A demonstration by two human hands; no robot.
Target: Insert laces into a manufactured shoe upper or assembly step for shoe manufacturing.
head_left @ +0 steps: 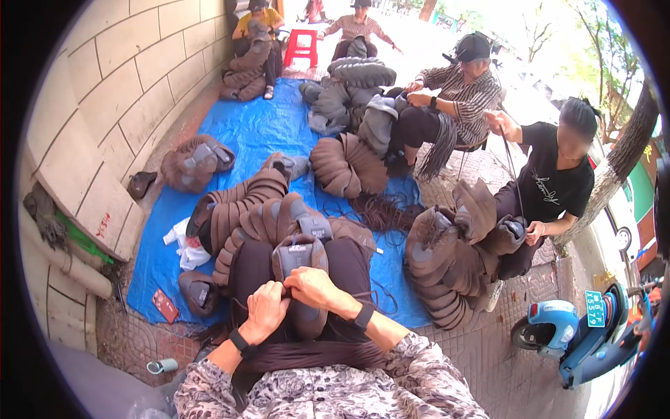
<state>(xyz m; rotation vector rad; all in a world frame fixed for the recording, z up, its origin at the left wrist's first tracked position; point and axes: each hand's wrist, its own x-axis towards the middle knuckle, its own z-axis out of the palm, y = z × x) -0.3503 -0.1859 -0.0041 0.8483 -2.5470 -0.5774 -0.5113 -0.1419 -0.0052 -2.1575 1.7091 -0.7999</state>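
A brown shoe upper with a grey sole-side panel rests upright on my lap between my knees. Both hands meet over its near end, fingers closed and almost touching. My left hand pinches at the left of the upper, and my right hand pinches just beside it. Whatever is between the fingertips is too small and dark to make out. A thick bundle of brown laces lies across my lap under my wrists. Just beyond my knees, a nested row of brown uppers lies on the blue tarp.
More stacked uppers and loose laces lie on the blue tarp. A phone lies left, near a cup. At right, a co-worker pulls a long lace; a blue scooter stands nearby.
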